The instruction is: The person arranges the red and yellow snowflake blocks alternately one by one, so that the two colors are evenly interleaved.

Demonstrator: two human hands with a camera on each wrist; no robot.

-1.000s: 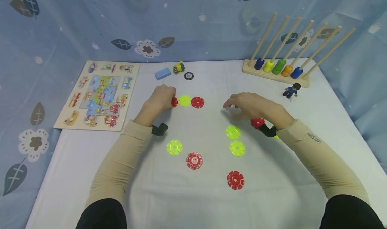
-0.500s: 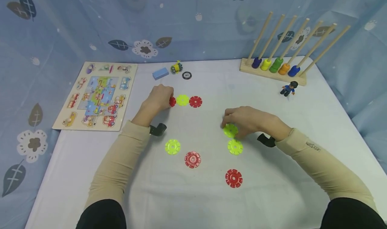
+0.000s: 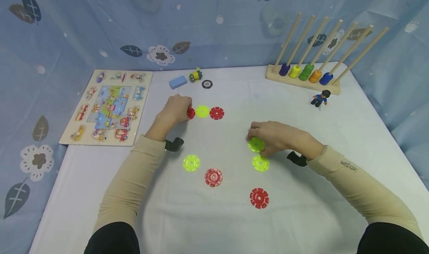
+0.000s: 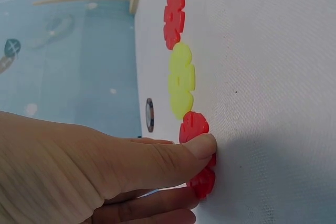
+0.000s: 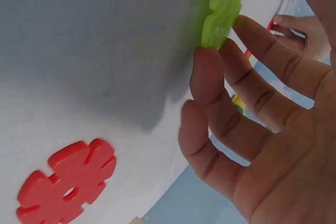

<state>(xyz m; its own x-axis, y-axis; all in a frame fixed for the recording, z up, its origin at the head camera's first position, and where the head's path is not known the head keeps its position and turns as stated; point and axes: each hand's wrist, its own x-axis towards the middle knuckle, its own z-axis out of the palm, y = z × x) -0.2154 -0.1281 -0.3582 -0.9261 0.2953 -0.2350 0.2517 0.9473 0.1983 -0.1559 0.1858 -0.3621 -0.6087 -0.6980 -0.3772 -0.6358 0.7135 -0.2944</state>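
Note:
My left hand holds a red notched flower-shaped plastic disc between thumb and fingers. Beyond it, a yellow disc and another red disc continue the row. On the right side of the table, my right hand pinches a yellow-green disc by its edges, with a second yellow-green disc just in front of it. A red disc close by shows in the right wrist view; the hand hides it in the head view.
Nearer me lie a yellow-green disc and two red discs, one at the centre. A wooden puzzle board is at left. Behind are a blue block, a toy vehicle, a black chip, a peg stand and a figurine.
My right hand has come down and toward me from above the table, and its fingers now grip the yellow-green disc. The left hand stays at its red disc.

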